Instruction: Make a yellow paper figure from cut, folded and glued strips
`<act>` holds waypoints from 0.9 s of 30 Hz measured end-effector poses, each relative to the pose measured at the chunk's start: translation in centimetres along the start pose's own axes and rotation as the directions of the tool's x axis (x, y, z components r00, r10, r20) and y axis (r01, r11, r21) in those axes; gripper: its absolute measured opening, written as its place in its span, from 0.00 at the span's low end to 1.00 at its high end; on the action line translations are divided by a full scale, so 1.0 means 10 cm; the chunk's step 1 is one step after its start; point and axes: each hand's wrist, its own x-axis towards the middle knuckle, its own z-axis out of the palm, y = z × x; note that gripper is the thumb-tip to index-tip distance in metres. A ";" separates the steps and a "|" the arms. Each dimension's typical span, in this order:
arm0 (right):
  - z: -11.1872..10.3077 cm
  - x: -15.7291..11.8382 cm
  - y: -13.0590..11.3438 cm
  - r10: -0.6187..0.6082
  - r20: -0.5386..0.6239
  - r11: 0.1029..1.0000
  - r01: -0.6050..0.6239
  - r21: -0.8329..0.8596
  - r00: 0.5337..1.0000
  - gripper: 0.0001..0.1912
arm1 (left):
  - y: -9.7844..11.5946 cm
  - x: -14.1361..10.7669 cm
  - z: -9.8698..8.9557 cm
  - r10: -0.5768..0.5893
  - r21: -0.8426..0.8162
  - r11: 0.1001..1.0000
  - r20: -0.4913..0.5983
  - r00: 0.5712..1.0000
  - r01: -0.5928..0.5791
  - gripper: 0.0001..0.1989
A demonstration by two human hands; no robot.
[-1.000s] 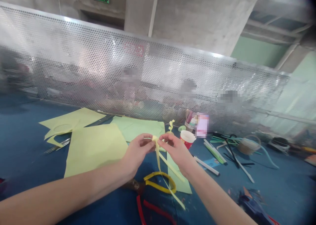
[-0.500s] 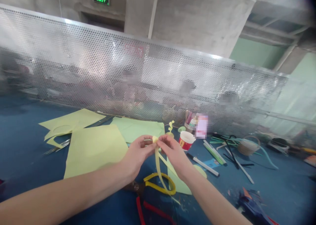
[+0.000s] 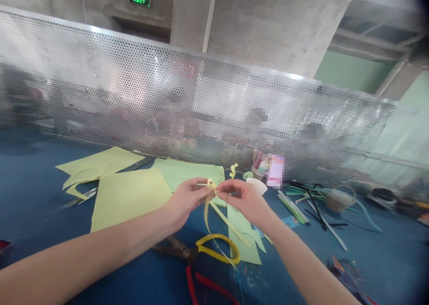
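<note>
Near the middle of the view, my left hand (image 3: 188, 200) pinches a small folded piece of yellow paper (image 3: 211, 184) from the left. My right hand (image 3: 246, 199) has thumb and forefinger pinched at the right side of the same piece. Long yellow strips (image 3: 228, 222) hang from it, over the yellow handle of the scissors (image 3: 217, 248). Pale green paper (image 3: 244, 247) lies beneath the strips. The exact fold between the fingertips is too small to make out.
Yellow sheets (image 3: 132, 198) and a green sheet (image 3: 191, 171) lie left of and behind my hands. Pens (image 3: 293, 208), pipe cleaners (image 3: 317, 215) and a small basket (image 3: 340, 199) are to the right. A perforated metal screen (image 3: 134, 86) stands behind; people show through it.
My right hand has shifted slightly right and now covers most of the red and white cup. The yellow strips have swung apart, and the folded piece shows more between my fingertips.
</note>
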 end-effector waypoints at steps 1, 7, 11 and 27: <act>0.01 0.00 0.00 -0.007 -0.023 1.000 0.007 -0.018 1.000 0.05 | 0.00 0.01 -0.01 0.002 0.021 1.000 0.006 1.000 -0.002 0.14; 0.01 -0.02 -0.01 -0.085 -0.106 0.991 0.073 -0.110 0.991 0.05 | 0.01 0.01 -0.03 0.051 0.186 0.980 0.081 0.995 -0.065 0.13; 0.04 -0.03 -0.02 -0.144 -0.122 0.972 0.118 -0.202 0.982 0.05 | 0.08 -0.03 0.00 0.091 0.342 0.932 0.103 0.990 -0.122 0.12; 0.12 -0.03 -0.04 -0.109 -0.143 0.982 0.084 -0.171 0.984 0.04 | 0.06 -0.01 -0.02 0.190 0.391 0.878 0.248 0.950 -0.277 0.14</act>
